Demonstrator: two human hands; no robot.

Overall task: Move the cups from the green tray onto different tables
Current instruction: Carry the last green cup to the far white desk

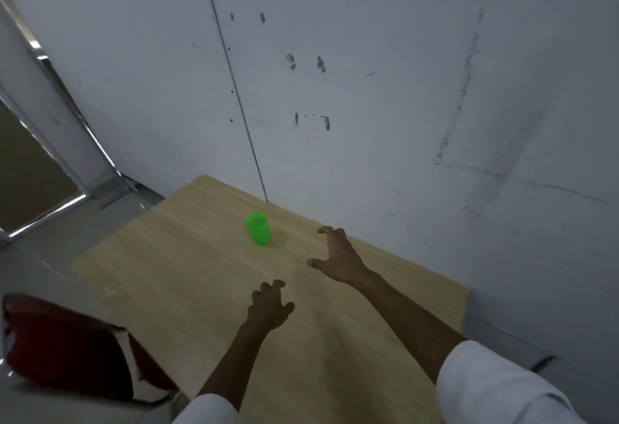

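A bright green cup [258, 228] stands upright on a light wooden table [187, 273], toward its far side near the wall. My right hand [338, 258] hovers just right of the cup with fingers spread, a short gap from it and holding nothing. Closer to me, my left hand [269, 306] hangs over the middle of the table, fingers loosely curled and empty. No green tray is in view.
A scuffed white wall [368, 88] runs along the table's far and right sides. A dark red cushioned seat [67, 346] sits at the table's near left corner. Grey floor and a metal-framed opening [50, 162] lie to the left.
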